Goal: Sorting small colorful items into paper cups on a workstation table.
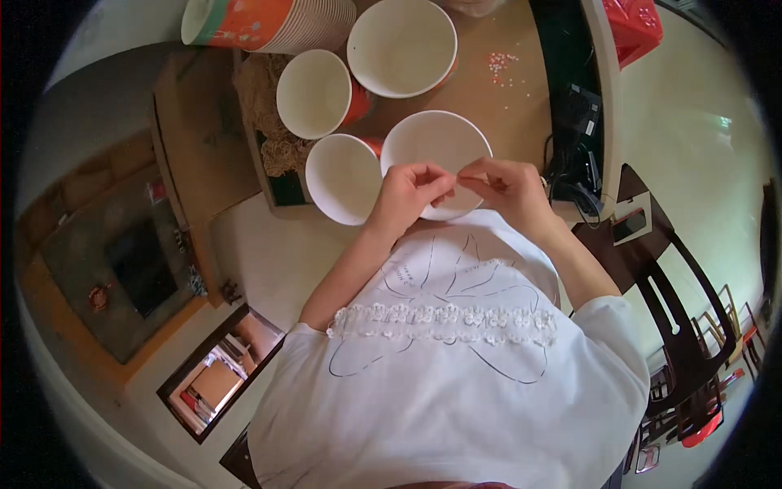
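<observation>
So both hands are meeting right over the near edge of the counter [489,106], above the closest white paper bowl [436,147]. The left hand [407,191] is curled with thumb and fingers pinched together, and the right hand [505,186] is pinched the same way, the fingertips of the two nearly touching. They seem to be gripping something tiny and pale between them, maybe a small packet or a seal, but it's too small to say what it is. My read is that this is the tear-or-peel-open step, done directly over that bowl; the next move would call for a steady pull apart while keeping the little thing above the bowl's mouth. Whatever it is, its long axis looks to run left to right between the two pinches, roughly along the counter's near edge, though I can't tell which end is which. That bowl sits upright, mouth up, looks empty, touching a second bowl [344,178] to its left. Two more bowls [314,94] [401,45] stand further back, a sideways stack of orange cups [269,20] lies at the far left corner, and some pinkish crumbs [501,63] are scattered toward the right.
</observation>
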Motion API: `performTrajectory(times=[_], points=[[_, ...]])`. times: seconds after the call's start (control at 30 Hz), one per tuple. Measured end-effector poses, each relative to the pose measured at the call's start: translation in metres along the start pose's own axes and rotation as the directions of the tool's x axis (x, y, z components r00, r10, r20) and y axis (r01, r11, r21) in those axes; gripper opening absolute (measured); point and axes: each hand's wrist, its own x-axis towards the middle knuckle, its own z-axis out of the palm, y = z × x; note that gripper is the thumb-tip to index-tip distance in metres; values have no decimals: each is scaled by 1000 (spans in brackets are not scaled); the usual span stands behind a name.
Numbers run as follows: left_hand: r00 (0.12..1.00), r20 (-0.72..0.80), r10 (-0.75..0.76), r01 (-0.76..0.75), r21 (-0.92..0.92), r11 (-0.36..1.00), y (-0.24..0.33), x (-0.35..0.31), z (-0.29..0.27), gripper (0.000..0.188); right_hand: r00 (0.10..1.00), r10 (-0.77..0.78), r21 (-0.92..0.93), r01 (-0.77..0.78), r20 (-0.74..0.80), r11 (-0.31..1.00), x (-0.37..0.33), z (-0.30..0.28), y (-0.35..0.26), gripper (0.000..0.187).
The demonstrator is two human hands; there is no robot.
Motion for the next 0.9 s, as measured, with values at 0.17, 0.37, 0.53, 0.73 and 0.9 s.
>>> performTrajectory(times=[0.17,0.37,0.53,0.73,0.9], points=[[996,-39,81,-78,66,995,-3,21,3,10,968,20,246,43,-249,968,17,-15,22,7],[967,-168,191,-179,89,980,-35,60,24,18,931,177,502,8,-320,865,42,-5,75,12],[923,-111,370,-317,326,890,-29,55,50,42,896,195,447,3,-398,894,32,11,71,6],[924,-78,373,-319,379,869,-39,31,54,54,861,229,449,-2,-453,894,12,30,61,7],[970,-74,231,-184,394,900,-32,-1,54,66,857,317,389,-151,-407,909,-13,35,43,9]])
